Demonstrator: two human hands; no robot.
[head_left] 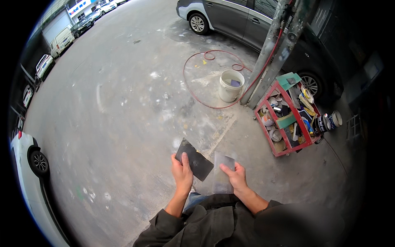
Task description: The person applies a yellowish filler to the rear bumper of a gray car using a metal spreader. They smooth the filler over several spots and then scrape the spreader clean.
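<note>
My left hand (182, 176) grips a black rectangular sheet (198, 161), which looks like sandpaper, with the thumb flat on its top face. Between the thumb and fingers of my right hand (238, 178) is a thin, pale grey, somewhat see-through sheet (222, 181), longer than it is wide. The two sheets are held side by side in front of my body, their near edges almost meeting. The fingers beneath both sheets are mostly hidden.
Ahead stands a white bucket (228, 92) with a purple-grey block inside. A red hose (188, 84) loops round it, near a metal post (263, 61). To the right is a red-framed cart (266, 136) full of cans and tools. Cars (230, 18) stand beyond and at left.
</note>
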